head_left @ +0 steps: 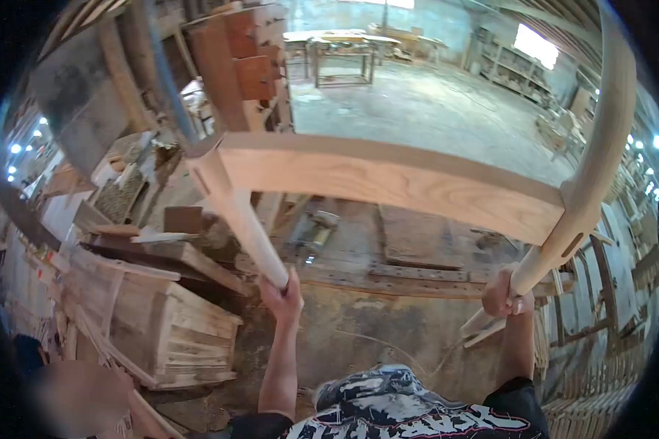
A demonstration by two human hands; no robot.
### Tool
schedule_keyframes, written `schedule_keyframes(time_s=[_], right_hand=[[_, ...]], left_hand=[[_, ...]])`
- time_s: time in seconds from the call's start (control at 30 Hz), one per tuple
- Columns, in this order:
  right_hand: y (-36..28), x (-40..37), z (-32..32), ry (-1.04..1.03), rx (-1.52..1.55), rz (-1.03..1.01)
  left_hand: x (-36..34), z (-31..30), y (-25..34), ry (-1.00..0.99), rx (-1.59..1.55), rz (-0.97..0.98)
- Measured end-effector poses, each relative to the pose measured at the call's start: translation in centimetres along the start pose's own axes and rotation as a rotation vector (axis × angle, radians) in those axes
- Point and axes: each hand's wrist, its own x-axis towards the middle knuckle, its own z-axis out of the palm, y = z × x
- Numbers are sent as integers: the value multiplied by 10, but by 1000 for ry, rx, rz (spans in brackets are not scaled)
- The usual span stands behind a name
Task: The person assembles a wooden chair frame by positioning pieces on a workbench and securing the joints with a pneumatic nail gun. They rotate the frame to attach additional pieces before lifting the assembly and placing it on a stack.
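Raised in front of me is a pale wooden leg frame [388, 179], made of two rounded, tapering legs joined by a wide flat rail. My left hand [282, 295] is wrapped round the lower end of the left leg [252, 234]. The lower end of the right leg [538, 267] sits in the closed fingers of my right hand [502, 293]. A slot shows in the right leg near the rail joint. The upper part of that leg runs out of view at the top.
A low wooden bench [417, 282] stands beyond my hands, with a metal tool [318, 228] on it. At left is a slatted wooden crate [190, 336]. Another person [88, 399] is at lower left. Stacked wooden parts [600, 388] line the right, and a table [344, 58] stands far back.
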Motion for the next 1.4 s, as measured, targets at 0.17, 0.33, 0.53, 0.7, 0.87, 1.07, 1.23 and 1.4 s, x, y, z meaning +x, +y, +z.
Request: schedule_keyframes(time_s=[0.17,0.33,0.53,0.7,0.87,1.07,1.23,1.4], right_hand=[[-58,-58,-81,19,-15,110],[-89,-38,-100,332,-841,379],[31,-28,-210,172,-1511,503],[144,-25,-320,-6,-1738,627],[235,-51,-395,-205,-1798,696],[305,-52,-396,-191,-1834,627],[316,-34,-386,-141,-1708,602],[304,-35,-403,368,-1474,642]], left_hand=[[-17,202,16,-340,-302,-213],[-42,301,16,-719,182,0],[-96,274,72,-938,6,266],[-39,320,101,-825,-265,503],[-20,432,-85,-767,273,-7],[-45,492,-197,-835,838,-305],[-42,492,-235,-809,850,-417],[-46,450,-254,-787,798,-326]])
